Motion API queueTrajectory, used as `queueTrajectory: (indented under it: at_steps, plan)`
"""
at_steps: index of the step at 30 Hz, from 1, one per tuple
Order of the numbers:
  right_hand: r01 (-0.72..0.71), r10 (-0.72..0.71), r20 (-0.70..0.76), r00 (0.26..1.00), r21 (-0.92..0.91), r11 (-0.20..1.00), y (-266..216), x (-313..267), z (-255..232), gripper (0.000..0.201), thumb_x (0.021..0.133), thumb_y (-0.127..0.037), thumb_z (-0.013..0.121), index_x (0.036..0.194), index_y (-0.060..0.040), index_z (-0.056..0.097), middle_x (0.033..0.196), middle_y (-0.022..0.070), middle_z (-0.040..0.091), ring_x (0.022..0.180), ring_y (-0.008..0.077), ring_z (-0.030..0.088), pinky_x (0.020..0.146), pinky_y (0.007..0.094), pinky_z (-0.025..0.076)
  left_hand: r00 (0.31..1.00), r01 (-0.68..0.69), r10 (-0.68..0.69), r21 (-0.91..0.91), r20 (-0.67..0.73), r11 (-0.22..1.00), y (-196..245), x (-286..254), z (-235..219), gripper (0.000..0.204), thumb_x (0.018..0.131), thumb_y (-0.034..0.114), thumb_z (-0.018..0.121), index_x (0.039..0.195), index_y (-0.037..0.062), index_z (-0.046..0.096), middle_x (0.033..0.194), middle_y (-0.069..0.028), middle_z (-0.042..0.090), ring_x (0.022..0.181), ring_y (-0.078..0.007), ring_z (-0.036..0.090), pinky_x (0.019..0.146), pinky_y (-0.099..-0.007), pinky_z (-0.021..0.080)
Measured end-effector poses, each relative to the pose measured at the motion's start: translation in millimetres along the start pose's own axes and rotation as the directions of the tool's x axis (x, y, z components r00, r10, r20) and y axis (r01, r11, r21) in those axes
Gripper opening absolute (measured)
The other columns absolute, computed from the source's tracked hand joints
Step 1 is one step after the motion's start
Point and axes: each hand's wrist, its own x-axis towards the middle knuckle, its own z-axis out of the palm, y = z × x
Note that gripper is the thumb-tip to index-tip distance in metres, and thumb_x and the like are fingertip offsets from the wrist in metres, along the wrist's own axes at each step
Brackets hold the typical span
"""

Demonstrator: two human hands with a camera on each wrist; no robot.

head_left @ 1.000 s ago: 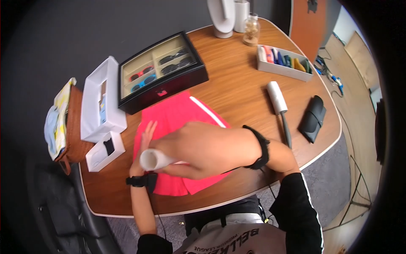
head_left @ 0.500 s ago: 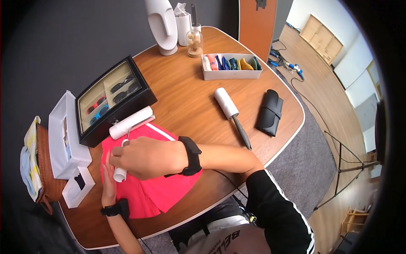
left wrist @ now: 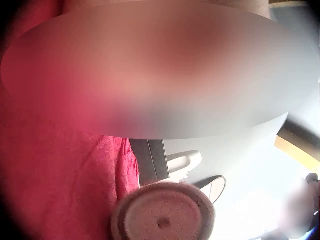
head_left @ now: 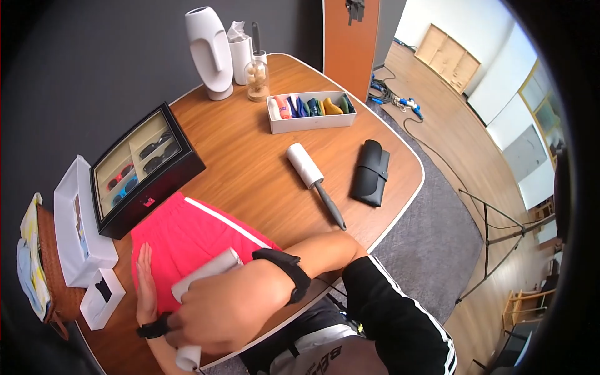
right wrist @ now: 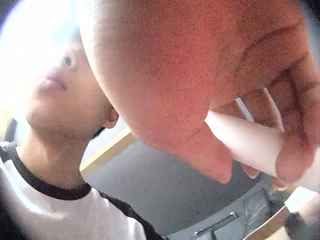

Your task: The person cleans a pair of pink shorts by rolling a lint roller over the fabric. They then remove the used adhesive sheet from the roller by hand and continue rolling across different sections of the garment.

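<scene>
Red shorts (head_left: 164, 240) with a white side stripe lie on the wooden table. Curled fingers of my right hand (head_left: 231, 303) grip the white handle (head_left: 188, 359) of a lint roller, whose white roll (head_left: 206, 274) is over the lower part of the shorts. In the right wrist view the fingers wrap the pale handle (right wrist: 250, 142). Flat on the shorts' left side rests my left hand (head_left: 146, 287), fingers straight, its wrist partly behind the right hand. The left wrist view shows red cloth (left wrist: 65, 175) and a round end piece (left wrist: 162, 216).
A second lint roller (head_left: 305, 165) with a grey handle lies right of the shorts, near a black case (head_left: 370, 174). Behind stand a glasses box (head_left: 147, 169), a sock box (head_left: 312, 122) and a white head sculpture (head_left: 209, 53). White boxes (head_left: 81, 219) line the left.
My right hand has drawn the lint roller from the waistband end toward the table's near edge. The left hand stays on the shorts. The head view has turned right.
</scene>
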Motion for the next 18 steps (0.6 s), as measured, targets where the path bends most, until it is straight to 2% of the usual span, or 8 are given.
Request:
queueTrajectory:
  at_steps: [2,3,7,9,10,13,16,18]
  plan:
    - [0.081,-0.086,0.026,0.996,0.146,0.986,-6.6,-2.1,-3.7,0.029,0.089,-0.019,0.059,0.108,0.0031,0.059,0.081,0.0187,0.065,0.075,0.0412,0.065,0.067,0.0506,0.051,1.0,0.006,-0.006,0.004,-0.008,1.0,5.8,-0.3,4.0,0.069,0.109,0.051,0.02,0.159,0.0037,0.019,0.166,-0.0126,0.018,0.154,-0.0226,0.014,0.125,-0.038,0.006]
    - [0.098,-0.091,-0.041,0.995,0.201,0.975,-5.6,-1.9,0.6,0.026,0.085,-0.022,0.062,0.092,0.0036,0.063,0.069,0.0224,0.063,0.069,0.0429,0.064,0.064,0.0494,0.052,1.0,0.018,-0.017,0.013,-0.021,1.0,8.4,-1.0,5.5,0.068,0.109,0.05,0.02,0.158,0.0033,0.02,0.166,-0.0131,0.02,0.154,-0.0232,0.015,0.125,-0.0379,0.007]
    - [0.167,-0.156,-0.058,0.986,0.294,0.941,-12.6,-4.2,-13.5,0.026,0.086,-0.022,0.061,0.093,0.0035,0.063,0.068,0.0236,0.062,0.068,0.0437,0.063,0.064,0.0499,0.051,0.995,0.062,-0.057,0.052,-0.087,0.997,-5.5,-2.8,-0.2,0.064,0.11,0.045,0.021,0.158,0.0026,0.021,0.165,-0.0124,0.022,0.153,-0.0228,0.018,0.125,-0.0366,0.009]
    - [0.048,-0.113,0.233,0.966,0.267,0.962,-14.2,-3.9,-28.0,0.03,0.092,-0.02,0.058,0.11,0.0047,0.057,0.079,0.0203,0.064,0.075,0.0431,0.064,0.066,0.0519,0.05,0.996,0.079,-0.078,0.026,-0.045,0.997,-19.9,1.4,-14.5,0.061,0.111,0.041,0.021,0.157,0.0017,0.022,0.164,-0.0118,0.022,0.152,-0.0224,0.02,0.125,-0.0354,0.01]
    - [0.088,-0.148,0.201,0.968,0.28,0.956,-11.3,-5.3,-25.1,0.031,0.093,-0.021,0.058,0.11,0.0058,0.055,0.079,0.0206,0.064,0.071,0.0424,0.064,0.062,0.0515,0.05,0.998,0.062,-0.06,0.063,-0.037,0.996,-10.7,-2.0,-11.7,0.061,0.111,0.041,0.021,0.157,0.0015,0.022,0.164,-0.0122,0.023,0.152,-0.0224,0.02,0.125,-0.0353,0.011]
    - [0.072,-0.165,0.269,0.949,0.327,0.942,-8.1,-6.5,-35.0,0.031,0.093,-0.02,0.06,0.109,0.0054,0.055,0.079,0.0202,0.064,0.065,0.0419,0.063,0.056,0.0494,0.05,0.996,0.066,-0.06,0.101,-0.06,0.993,0.3,-4.3,0.0,0.06,0.111,0.04,0.022,0.157,0.0021,0.023,0.164,-0.0125,0.024,0.152,-0.0221,0.02,0.125,-0.0354,0.012]
    - [0.08,-0.154,0.223,0.962,0.311,0.947,-2.7,-13.9,-41.2,0.031,0.092,-0.019,0.062,0.11,0.0048,0.055,0.079,0.0185,0.064,0.06,0.0393,0.062,0.053,0.0464,0.05,0.997,0.064,-0.058,0.113,-0.057,0.991,4.6,-4.9,1.9,0.058,0.111,0.038,0.023,0.157,0.0027,0.025,0.164,-0.0122,0.024,0.153,-0.0219,0.018,0.124,-0.036,0.012]
    - [0.04,-0.071,0.093,0.993,0.298,0.954,-2.7,-17.8,-46.2,0.029,0.091,-0.018,0.063,0.108,0.0038,0.055,0.078,0.0162,0.063,0.06,0.0362,0.062,0.054,0.0441,0.051,0.998,0.054,-0.048,0.136,-0.049,0.989,4.8,-5.7,0.5,0.058,0.111,0.037,0.024,0.157,0.0024,0.025,0.164,-0.012,0.024,0.153,-0.022,0.017,0.124,-0.0362,0.012]
